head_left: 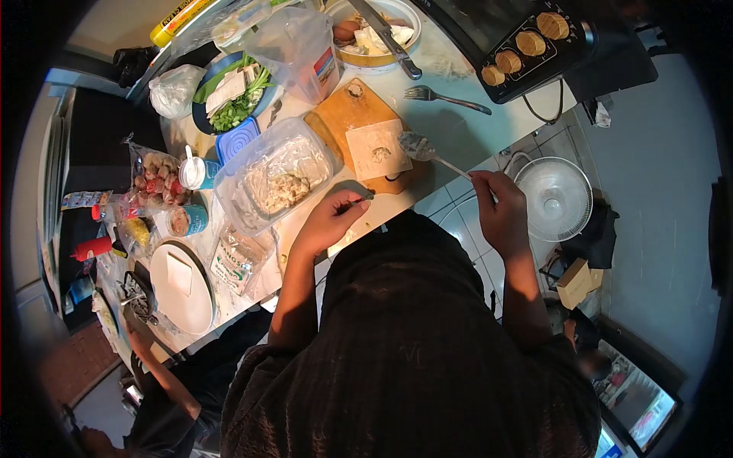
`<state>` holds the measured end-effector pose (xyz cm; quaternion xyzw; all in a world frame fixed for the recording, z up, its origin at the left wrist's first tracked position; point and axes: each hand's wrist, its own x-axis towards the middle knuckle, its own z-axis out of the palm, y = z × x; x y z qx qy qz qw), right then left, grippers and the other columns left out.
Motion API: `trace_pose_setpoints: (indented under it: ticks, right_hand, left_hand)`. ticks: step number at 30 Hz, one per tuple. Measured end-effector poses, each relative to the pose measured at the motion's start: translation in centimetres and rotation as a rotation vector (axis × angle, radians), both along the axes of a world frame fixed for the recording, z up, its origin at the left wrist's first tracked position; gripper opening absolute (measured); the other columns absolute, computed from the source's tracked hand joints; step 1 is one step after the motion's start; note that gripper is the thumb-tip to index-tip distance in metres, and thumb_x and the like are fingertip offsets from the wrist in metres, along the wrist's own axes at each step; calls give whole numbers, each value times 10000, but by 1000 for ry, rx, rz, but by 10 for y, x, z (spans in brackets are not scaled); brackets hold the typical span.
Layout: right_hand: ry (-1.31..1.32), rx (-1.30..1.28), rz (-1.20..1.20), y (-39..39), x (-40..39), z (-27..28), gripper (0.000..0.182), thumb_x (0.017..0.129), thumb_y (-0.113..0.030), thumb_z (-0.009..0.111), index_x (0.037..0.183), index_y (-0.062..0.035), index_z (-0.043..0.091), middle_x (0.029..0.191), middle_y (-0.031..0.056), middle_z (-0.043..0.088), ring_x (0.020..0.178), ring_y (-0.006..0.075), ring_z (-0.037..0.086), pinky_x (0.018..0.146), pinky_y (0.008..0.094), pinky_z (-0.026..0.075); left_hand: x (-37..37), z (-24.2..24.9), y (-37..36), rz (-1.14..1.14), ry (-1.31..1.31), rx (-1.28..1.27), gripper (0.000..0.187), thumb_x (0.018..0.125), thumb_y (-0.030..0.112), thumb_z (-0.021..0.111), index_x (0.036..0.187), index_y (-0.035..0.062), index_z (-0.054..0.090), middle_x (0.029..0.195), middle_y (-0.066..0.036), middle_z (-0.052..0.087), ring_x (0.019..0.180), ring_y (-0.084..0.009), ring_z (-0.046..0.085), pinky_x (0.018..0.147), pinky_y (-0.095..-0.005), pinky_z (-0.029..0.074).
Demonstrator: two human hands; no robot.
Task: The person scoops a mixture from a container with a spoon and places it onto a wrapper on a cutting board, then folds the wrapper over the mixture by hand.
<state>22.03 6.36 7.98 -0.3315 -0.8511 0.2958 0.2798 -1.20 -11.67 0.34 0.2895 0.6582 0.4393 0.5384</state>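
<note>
In my right hand (pixel 500 210) is a metal spoon (pixel 450 165), held by its handle, its bowl coated with pale filling. The bowl is over the right edge of a square pastry wrapper (pixel 374 162), which lies flat on a wooden cutting board (pixel 330 120) with a small dab of filling on it. My left hand (pixel 330 220) is closed near the board's lower edge, thumb and fingertips together; what they may hold is hidden. Just above that hand stands a clear plastic container (pixel 231 200) with lumpy, pale filling (pixel 286 189) in it.
A fork (pixel 448 99) and a toaster oven (pixel 527 57) are at the right. A knife (pixel 387 38) rests across a bowl (pixel 416 34). A white plate (pixel 195 305) with a wrapper, jars and bags are at the left. Another person's arm (pixel 164 374) reaches in at lower left.
</note>
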Motion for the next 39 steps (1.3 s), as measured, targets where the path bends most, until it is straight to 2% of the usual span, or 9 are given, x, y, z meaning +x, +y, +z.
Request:
trace_pose_setpoints:
  ticks: [3, 6, 8, 12, 17, 22, 27, 36, 39]
  right_hand:
    - [38, 13, 31, 6, -1, -3, 104, 903, -44, 599, 952, 32, 652, 777, 143, 631, 656, 258, 618, 600, 328, 467]
    - [50, -361, -35, 8, -13, 10, 141, 925, -73, 603, 1003, 31, 659, 826, 102, 670, 664, 157, 624, 604, 276, 474]
    - [234, -847, -15, 11, -25, 15, 165, 938, -87, 602, 1034, 34, 658, 858, 71, 681, 682, 92, 611, 600, 236, 468]
    - [239, -828, 213, 12, -71, 21, 163, 934, -82, 601, 1050, 19, 656, 861, 86, 681, 705, 115, 619, 617, 253, 485]
    - [-108, 31, 587, 7, -142, 38, 184, 876, -66, 573, 1032, -26, 662, 912, 128, 678, 826, 273, 665, 728, 376, 521]
    - [-218, 209, 784, -18, -188, 44, 153, 826, -51, 555, 935, -46, 663, 836, 122, 629, 759, 331, 621, 664, 412, 491]
    - [-401, 380, 926, -42, -208, 51, 66, 755, -64, 547, 758, -26, 602, 773, 106, 604, 766, 299, 632, 680, 416, 501]
    - [-438, 588, 1066, -57, -220, 62, 89, 754, -91, 565, 752, -38, 636, 769, 109, 613, 772, 264, 643, 652, 394, 499]
    - [-433, 467, 1082, -49, -227, 56, 90, 706, -81, 578, 774, -46, 625, 728, 86, 587, 724, 288, 623, 620, 421, 488]
  left_hand:
    - [-1, 2, -2, 12, 1, 0, 213, 923, 247, 641, 935, 34, 626, 782, 49, 537, 716, -49, 455, 640, -216, 384]
    - [-2, 12, -9, 59, -15, -15, 208, 928, 242, 638, 928, 35, 625, 779, 53, 533, 717, -44, 450, 642, -214, 382]
    - [-4, 18, -18, 110, -28, -28, 205, 930, 239, 636, 919, 35, 625, 775, 55, 530, 718, -41, 446, 640, -215, 381]
    - [-13, 33, -50, 255, 4, -25, 191, 937, 235, 631, 893, 50, 625, 719, 84, 504, 652, -15, 401, 566, -204, 331]
    - [-25, 49, -92, 440, -41, -146, 308, 951, 337, 602, 889, 39, 647, 674, 71, 502, 599, -24, 382, 529, -203, 300]
    - [-34, 40, -114, 749, -220, -142, 531, 1018, 452, 382, 835, 12, 616, 531, 57, 319, 461, -67, 282, 450, -239, 250]
    - [-32, 34, -110, 777, -277, -49, 505, 1025, 416, 383, 863, 0, 620, 537, 32, 366, 454, -71, 319, 436, -244, 258]
    - [-34, 39, -106, 873, -487, 34, 519, 1025, 364, 397, 1032, -108, 612, 572, 15, 400, 460, -75, 340, 423, -228, 241]
    - [-34, 41, -105, 909, -519, 28, 502, 1028, 345, 394, 1041, -111, 603, 566, 17, 377, 456, -72, 320, 420, -226, 232]
